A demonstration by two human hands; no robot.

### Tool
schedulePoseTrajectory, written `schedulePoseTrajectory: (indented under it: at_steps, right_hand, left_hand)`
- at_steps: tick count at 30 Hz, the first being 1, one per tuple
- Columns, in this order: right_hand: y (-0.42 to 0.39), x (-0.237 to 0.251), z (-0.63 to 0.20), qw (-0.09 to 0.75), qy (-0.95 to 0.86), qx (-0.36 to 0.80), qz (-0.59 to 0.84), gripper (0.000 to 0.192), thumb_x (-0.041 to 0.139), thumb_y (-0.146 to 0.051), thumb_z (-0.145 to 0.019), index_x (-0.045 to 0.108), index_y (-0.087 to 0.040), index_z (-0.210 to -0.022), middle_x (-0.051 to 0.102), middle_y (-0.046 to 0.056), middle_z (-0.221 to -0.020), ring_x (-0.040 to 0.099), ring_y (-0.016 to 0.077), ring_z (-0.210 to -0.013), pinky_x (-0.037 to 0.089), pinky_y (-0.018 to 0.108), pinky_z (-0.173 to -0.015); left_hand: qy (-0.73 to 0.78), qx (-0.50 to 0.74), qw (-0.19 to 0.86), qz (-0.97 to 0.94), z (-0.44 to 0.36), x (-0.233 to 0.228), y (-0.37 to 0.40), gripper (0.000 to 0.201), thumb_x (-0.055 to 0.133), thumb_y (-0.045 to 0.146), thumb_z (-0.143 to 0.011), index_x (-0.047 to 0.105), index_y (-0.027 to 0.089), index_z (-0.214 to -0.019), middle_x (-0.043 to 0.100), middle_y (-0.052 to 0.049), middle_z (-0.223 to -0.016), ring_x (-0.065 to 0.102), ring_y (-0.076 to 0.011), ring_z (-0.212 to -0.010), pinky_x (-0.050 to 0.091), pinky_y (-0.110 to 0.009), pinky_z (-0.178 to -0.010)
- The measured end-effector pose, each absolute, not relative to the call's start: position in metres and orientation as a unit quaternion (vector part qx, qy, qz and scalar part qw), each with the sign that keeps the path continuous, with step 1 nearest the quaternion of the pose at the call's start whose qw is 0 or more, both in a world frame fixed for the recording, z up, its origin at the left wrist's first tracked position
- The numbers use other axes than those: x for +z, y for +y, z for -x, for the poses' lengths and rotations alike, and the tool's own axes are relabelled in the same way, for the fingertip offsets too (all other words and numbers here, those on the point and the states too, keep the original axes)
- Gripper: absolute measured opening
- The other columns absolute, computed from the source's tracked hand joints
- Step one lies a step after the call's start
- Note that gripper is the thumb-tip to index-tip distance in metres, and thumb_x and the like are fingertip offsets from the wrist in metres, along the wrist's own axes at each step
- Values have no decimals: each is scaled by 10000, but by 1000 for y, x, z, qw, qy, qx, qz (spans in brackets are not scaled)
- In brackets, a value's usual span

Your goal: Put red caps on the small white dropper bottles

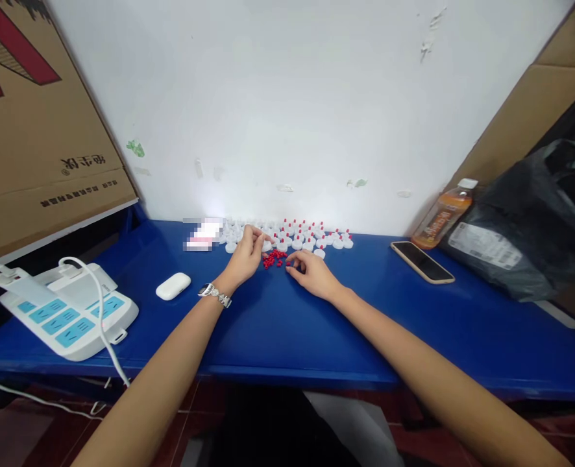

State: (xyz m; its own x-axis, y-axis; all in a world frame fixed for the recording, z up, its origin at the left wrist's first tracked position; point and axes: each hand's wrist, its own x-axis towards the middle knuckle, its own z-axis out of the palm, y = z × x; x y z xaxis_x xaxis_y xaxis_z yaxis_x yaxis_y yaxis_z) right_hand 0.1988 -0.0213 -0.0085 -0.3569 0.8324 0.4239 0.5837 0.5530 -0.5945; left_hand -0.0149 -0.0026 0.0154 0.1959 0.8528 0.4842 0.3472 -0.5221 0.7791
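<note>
A blue table (414,337) runs along the white wall, cardboard leaning at its left and right ends. A black bag (535,220) fills the far right corner, a power strip (68,311) the left edge. Mid-table against the back edge sit white caps (311,239), handy beside a heap of red pieces (274,258). The left hand (243,256) pinches something small, too tiny to tell; the right hand (311,272) rests fingers curled at the heap, its hold unclear.

Both arms reach forward, left hand (245,254) fingers pinched, right hand (311,272) curled palm-down.
</note>
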Motion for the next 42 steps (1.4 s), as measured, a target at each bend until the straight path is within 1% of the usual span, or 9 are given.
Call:
schedulePoseTrajectory:
  at_steps: [6, 11, 14, 18, 23, 28, 34, 38, 42]
  right_hand:
    - [-17, -12, -198, 349, -806, 173, 446, 83, 610, -172, -875, 686, -186, -902, 599, 23, -867, 543, 131, -722, 435, 273, -703]
    - [-18, -7, -198, 345, -805, 180, 448, 56, 629, -128, -857, 664, -172, -862, 592, 20, -833, 538, 135, -722, 436, 272, -706]
    - [-18, -6, -200, 335, -809, 179, 448, 62, 620, -118, -863, 654, -170, -855, 589, 24, -843, 541, 136, -726, 440, 273, -710]
    - [-19, -6, -202, 339, -818, 151, 440, 36, 623, -160, -874, 644, -174, -848, 605, 50, -915, 558, 147, -761, 449, 286, -720]
    - [-23, 0, -197, 434, -743, 275, 428, 141, 636, -321, -886, 664, -184, -869, 686, 35, -791, 616, 157, -705, 481, 299, -697]
    - [-30, 6, -186, 536, -617, 433, 379, 368, 749, -539, -760, 674, -181, -802, 701, 35, -705, 607, 148, -615, 498, 292, -627]
    - [-36, 9, -180, 538, -610, 442, 379, 404, 773, -579, -718, 661, -191, -751, 684, 21, -677, 596, 142, -596, 479, 279, -590]
    - [-39, 8, -177, 577, -585, 419, 386, 428, 794, -583, -690, 617, -200, -757, 683, 21, -695, 610, 150, -621, 497, 286, -622]
    - [-44, 7, -173, 599, -595, 365, 393, 386, 730, -555, -790, 615, -198, -700, 663, 21, -686, 571, 143, -618, 473, 284, -622]
  left_hand:
    - [437, 413, 209, -771, 11, 19, -14, 325, 263, 437, -1044, 473, 214, -934, 582, -6, -802, 566, -150, -748, 440, -296, -758]
    - [448, 359, 197, -795, 5, 20, -23, 243, 547, 428, -931, 456, 220, -1018, 587, 21, -815, 537, -137, -641, 410, -270, -658]
    - [432, 346, 222, -803, 4, 17, -24, 202, 501, 363, -948, 443, 214, -1072, 611, -1, -844, 575, -146, -663, 428, -267, -662]
    - [431, 318, 245, -808, 5, 18, -27, 222, 487, 412, -960, 483, 212, -1054, 557, 41, -669, 523, -138, -552, 383, -250, -575]
    - [422, 297, 249, -819, 4, 23, -31, 193, 483, 369, -945, 563, 204, -1006, 543, 48, -618, 493, -122, -517, 349, -236, -537]
    - [417, 271, 200, -844, -5, 19, -33, 126, 523, 196, -822, 581, 196, -934, 619, 10, -720, 543, -138, -600, 385, -259, -591]
    - [425, 256, 178, -849, -13, 14, -34, 154, 546, 239, -812, 563, 204, -961, 646, -22, -780, 592, -185, -674, 407, -297, -620]
    - [440, 271, 186, -835, -17, 17, -37, 146, 547, 262, -816, 509, 213, -949, 610, -11, -744, 569, -181, -624, 374, -293, -576]
    - [443, 287, 219, -820, -18, 20, -42, 233, 534, 250, -816, 436, 216, -1024, 568, 23, -676, 556, -177, -577, 346, -281, -546]
